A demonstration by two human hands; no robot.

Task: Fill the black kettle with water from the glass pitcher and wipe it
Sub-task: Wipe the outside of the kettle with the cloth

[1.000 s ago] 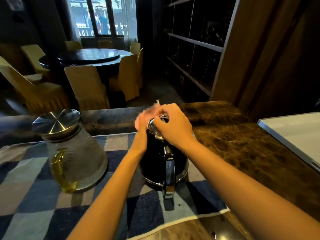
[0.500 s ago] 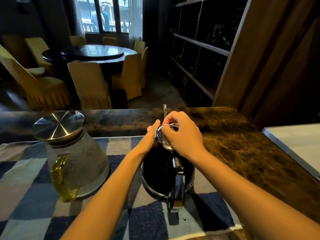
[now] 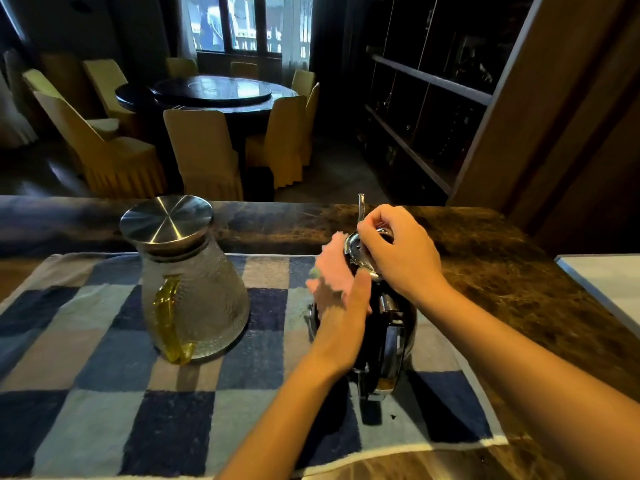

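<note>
- Your right hand (image 3: 398,251) was closed, with the fingers curled round the polished steel lid (image 3: 356,249) on top of the round black kettle (image 3: 410,317). The kettle stood on the blue checked towel (image 3: 104,375) on the dark brown marble bench (image 3: 502,289), with its steel handle toward you. If that grip had lifted or twisted during wiping, the lid could have come loose and dropped.
- Your left hand (image 3: 341,306) held a pale pink cloth (image 3: 330,261) against the kettle's upper left side. Motion blur hid the fingers, so it was not possible to tell how far that grip was closed. A slack hold would have let the cloth slip off.
- Sideways wiping force could have slid or tipped the kettle on the soft towel. The water level inside was not visible, but any contents would then have spilled.
- The thin steel gooseneck spout (image 3: 361,206) rose just behind your right hand. A careless stroke could have snagged the cloth on it.
- The ribbed clear glass pitcher (image 3: 197,299), with its flat steel lid and yellow handle, stood apart on the left of the kettle. A wide swing of your left forearm could have knocked it.
</note>
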